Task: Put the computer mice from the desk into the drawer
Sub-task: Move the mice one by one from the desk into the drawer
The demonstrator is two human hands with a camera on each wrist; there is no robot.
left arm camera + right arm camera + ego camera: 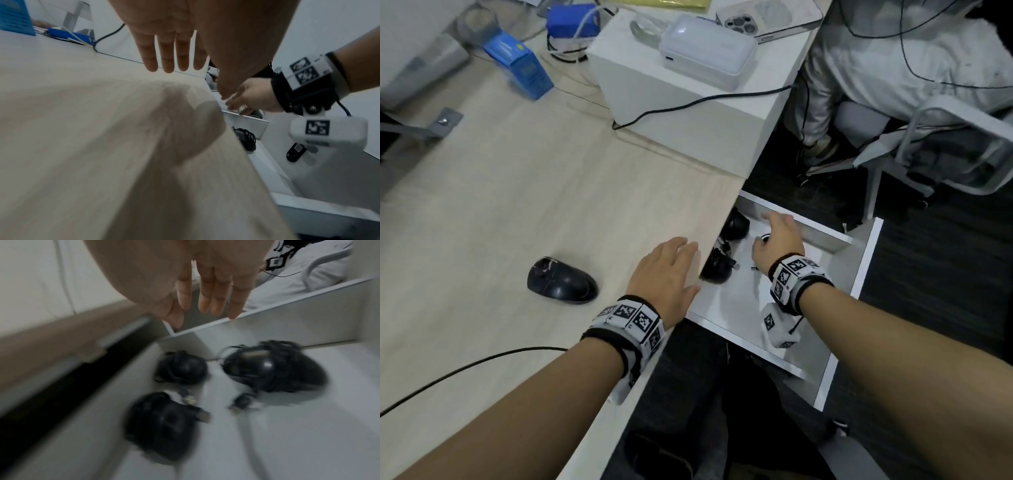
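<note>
Bench [517, 192] with open white drawer [866, 270] at its right edge. A white box [671, 113] carrying a small white device [705, 51], a phone [767, 17] and blue cartons [520, 65] stand at the far end. One black mouse [561, 281] lies on the bench, near the left hand [667, 274], fingers spread flat, holding nothing. Three black mice [273, 368] with wrapped cables lie in the drawer, below the right hand [780, 240], fingers loosely extended, empty.

Left hand [667, 270] flat, right hand [779, 240] extended, fingers [205, 303] straight
</note>
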